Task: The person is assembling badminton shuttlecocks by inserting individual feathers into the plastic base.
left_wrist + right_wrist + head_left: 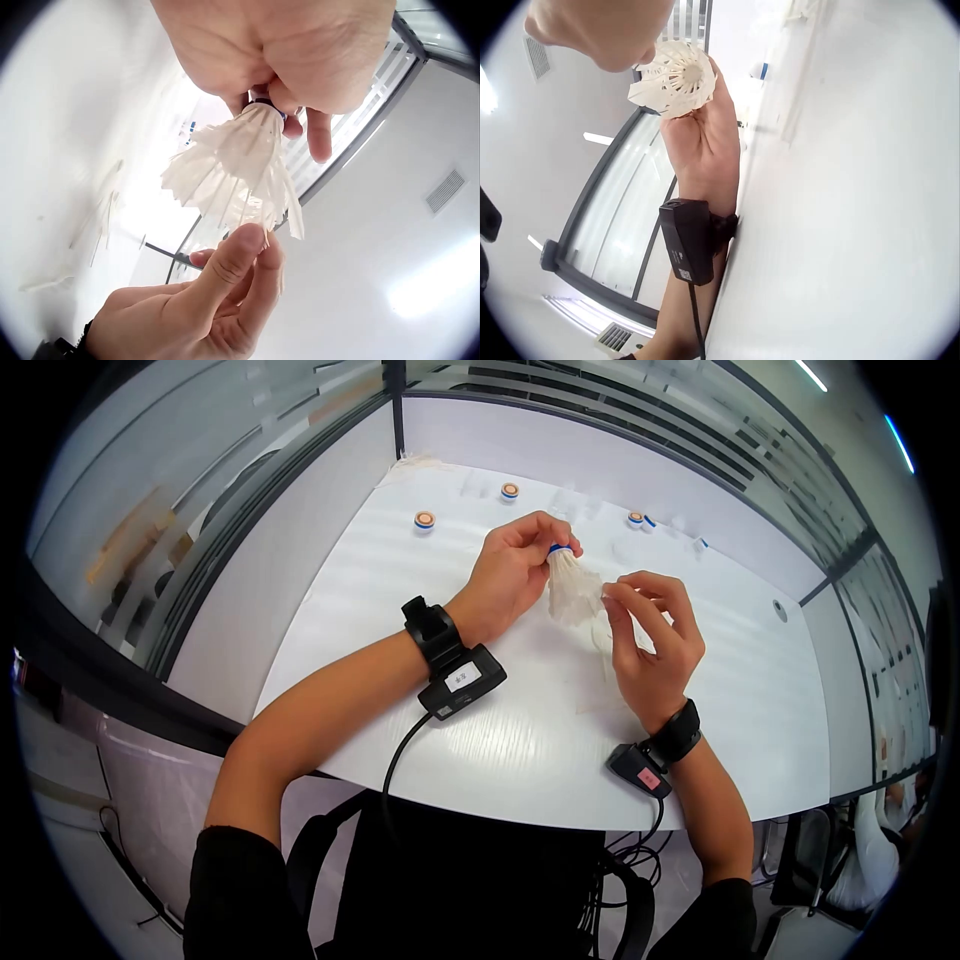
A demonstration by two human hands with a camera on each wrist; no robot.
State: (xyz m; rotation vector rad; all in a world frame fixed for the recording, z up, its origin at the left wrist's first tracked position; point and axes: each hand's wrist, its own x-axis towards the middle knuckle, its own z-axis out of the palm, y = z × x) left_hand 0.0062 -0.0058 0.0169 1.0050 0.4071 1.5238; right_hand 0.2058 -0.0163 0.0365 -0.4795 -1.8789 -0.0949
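A white feather shuttlecock (572,590) is held up over the white table, its ragged skirt turned towards the person. My left hand (505,575) grips it at the base by the blue band, and the cork is hidden behind the fingers. At the lower rim of the skirt (225,169), my right hand (655,645) pinches a feather edge between thumb and forefinger. Seen in the right wrist view, the open end of the shuttlecock (676,79) shows its shafts and uneven feathers.
Small round pieces with tan tops and blue bands stand towards the back, one at the left (424,521), another (510,491) farther back, a third (635,518) right. Thin loose pale strips (105,217) lie on the table (480,760). Partition walls (620,455) enclose its back and sides.
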